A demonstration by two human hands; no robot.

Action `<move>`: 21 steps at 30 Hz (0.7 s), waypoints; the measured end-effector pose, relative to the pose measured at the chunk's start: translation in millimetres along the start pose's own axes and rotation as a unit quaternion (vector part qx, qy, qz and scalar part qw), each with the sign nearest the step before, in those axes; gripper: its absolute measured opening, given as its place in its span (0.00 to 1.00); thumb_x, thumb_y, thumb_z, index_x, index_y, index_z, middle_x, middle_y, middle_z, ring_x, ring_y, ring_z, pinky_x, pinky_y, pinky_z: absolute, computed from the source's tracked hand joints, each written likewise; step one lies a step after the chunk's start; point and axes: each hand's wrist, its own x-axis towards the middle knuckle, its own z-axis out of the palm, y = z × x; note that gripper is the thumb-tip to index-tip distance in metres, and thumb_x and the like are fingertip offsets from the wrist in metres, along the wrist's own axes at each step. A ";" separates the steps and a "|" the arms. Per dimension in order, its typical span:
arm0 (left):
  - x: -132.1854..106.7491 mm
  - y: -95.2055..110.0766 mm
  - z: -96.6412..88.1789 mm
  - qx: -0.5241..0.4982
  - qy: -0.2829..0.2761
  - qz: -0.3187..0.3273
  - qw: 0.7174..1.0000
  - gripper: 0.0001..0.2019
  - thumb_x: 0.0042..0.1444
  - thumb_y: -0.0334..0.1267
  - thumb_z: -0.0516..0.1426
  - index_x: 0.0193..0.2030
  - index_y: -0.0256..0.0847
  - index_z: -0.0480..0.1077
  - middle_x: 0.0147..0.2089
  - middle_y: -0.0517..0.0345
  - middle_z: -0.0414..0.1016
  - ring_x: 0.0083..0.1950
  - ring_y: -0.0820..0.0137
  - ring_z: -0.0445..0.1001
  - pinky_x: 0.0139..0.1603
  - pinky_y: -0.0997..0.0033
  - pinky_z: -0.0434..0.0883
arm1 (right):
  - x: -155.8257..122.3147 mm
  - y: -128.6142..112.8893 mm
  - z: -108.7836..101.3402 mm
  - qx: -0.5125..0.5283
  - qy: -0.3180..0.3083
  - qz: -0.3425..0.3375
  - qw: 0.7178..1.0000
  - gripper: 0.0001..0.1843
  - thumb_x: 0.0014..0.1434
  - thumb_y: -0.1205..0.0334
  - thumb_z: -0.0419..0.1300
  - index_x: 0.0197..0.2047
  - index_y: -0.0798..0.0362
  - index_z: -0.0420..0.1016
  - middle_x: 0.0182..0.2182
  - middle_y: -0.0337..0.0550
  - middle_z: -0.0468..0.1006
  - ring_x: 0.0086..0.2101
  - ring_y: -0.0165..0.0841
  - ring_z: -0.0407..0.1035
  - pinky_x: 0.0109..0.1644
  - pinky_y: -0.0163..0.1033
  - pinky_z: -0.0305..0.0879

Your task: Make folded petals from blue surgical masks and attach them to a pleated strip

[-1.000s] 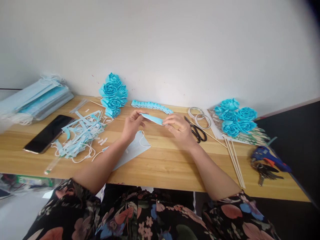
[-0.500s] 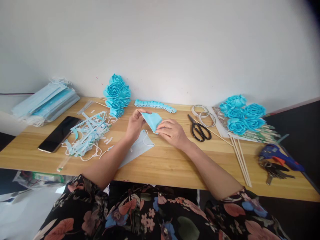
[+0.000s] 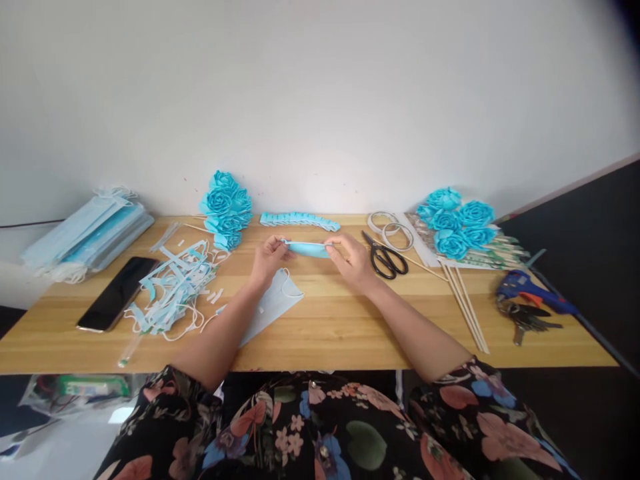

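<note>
Between both hands, a folded piece of blue face mask fabric (image 3: 309, 250) is stretched level above the table. My left hand (image 3: 270, 259) pinches its left corner, and my right hand (image 3: 350, 260) pinches the right one. Beneath and beside my left forearm lies a light blue face mask (image 3: 280, 299) with a white ear loop. Behind the hands, against the wall, rests a row of folded blue pieces (image 3: 300, 220). Black-handled scissors (image 3: 385, 259) lie just right of my right hand.
At left are a stack of masks (image 3: 85, 230), a phone (image 3: 117, 293) and a heap of cut strips (image 3: 173, 287). Blue fabric roses (image 3: 225, 207) stand at the back, more roses (image 3: 453, 220) at right. Tape rolls (image 3: 397, 235), wooden sticks (image 3: 465, 307), a glue gun (image 3: 533, 290) and keys (image 3: 530, 318) lie right.
The blue fabric has gone from a slanted, pointed shape to a narrow level band. My right hand has moved from its lower corner to its right end. The camera view has shifted slightly.
</note>
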 end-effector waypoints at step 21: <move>-14.7 65.5 35.1 0.471 -0.161 0.263 0.827 0.12 0.57 0.39 0.58 0.47 0.43 0.76 0.50 0.53 0.80 0.54 0.60 0.74 0.70 0.48 0.50 | 4.6 2.4 -1.5 -0.050 0.005 -0.067 0.996 0.10 0.67 0.61 0.54 0.39 0.50 0.76 0.34 0.46 0.80 0.37 0.38 0.72 0.44 0.43 0.67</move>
